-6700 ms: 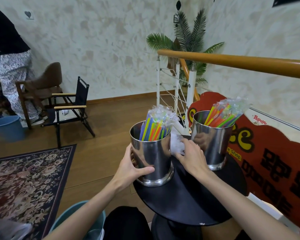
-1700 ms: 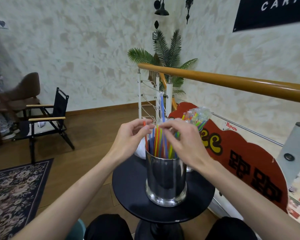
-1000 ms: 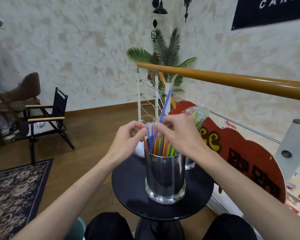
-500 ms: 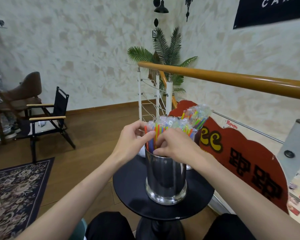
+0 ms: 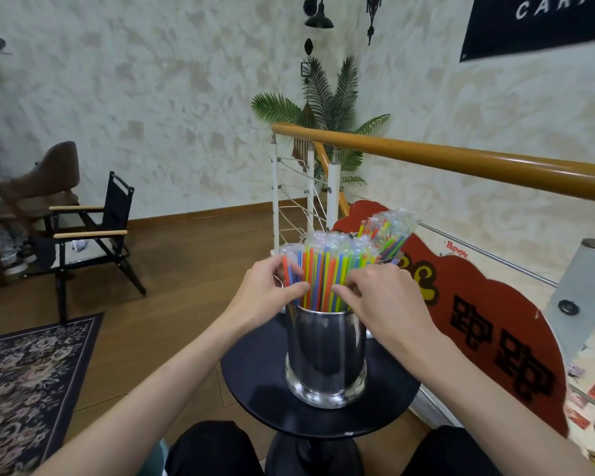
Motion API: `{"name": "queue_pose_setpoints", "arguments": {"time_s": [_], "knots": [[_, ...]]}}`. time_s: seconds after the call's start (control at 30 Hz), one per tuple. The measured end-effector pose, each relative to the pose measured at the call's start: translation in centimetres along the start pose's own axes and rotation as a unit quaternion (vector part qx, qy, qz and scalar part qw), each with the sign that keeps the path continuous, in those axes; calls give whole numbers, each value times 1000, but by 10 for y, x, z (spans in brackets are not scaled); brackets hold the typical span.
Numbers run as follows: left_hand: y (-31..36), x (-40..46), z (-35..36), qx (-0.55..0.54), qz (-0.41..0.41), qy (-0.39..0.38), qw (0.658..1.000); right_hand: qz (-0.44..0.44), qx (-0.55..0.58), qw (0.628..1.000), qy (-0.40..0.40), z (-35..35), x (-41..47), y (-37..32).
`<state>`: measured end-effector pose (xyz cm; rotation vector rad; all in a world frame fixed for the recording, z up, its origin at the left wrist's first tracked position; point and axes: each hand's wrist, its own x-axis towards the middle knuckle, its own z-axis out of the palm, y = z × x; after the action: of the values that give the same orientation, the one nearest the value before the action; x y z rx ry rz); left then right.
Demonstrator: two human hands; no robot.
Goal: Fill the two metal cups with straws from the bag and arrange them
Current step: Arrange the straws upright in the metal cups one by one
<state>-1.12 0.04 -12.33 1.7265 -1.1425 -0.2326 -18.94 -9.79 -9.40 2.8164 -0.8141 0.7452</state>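
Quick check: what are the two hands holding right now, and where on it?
Both hands hold the straws in the near metal cup: left hand and right hand curl round the bundle's sides just above the rim.

Handrail overhead; red sign crowds right

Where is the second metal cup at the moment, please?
In the head view, the second cup stands on the round black table, behind and right of the near cup, mostly hidden by the right hand.
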Motion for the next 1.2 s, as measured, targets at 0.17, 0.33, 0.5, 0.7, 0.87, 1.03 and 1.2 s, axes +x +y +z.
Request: {"name": "queue_pose_setpoints", "arguments": {"time_s": [0.17,0.33,0.5,0.7,0.87,1.03,1.2], "knots": [[-3,-2,4,-9,-1,-15,1000,56,-17,998,-13,3,10,-12],[-3,-1,4,-18,-2,-25,1000,86,27,996,14,7,12,-12],[-1,0,6,-28,9,-30,999,125,141,982,12,9,13,-6],[-1,1,8,-24,25,-24,999,120,228,966,18,11,10,-1],[2,1,7,-14,40,-12,999,103,273,956,18,10,10,-2],[4,2,6,-25,48,-18,998,83,332,939,36,10,9,-3],[5,-1,4,-43,56,-25,997,58,351,934,43,8,9,-4]]}}
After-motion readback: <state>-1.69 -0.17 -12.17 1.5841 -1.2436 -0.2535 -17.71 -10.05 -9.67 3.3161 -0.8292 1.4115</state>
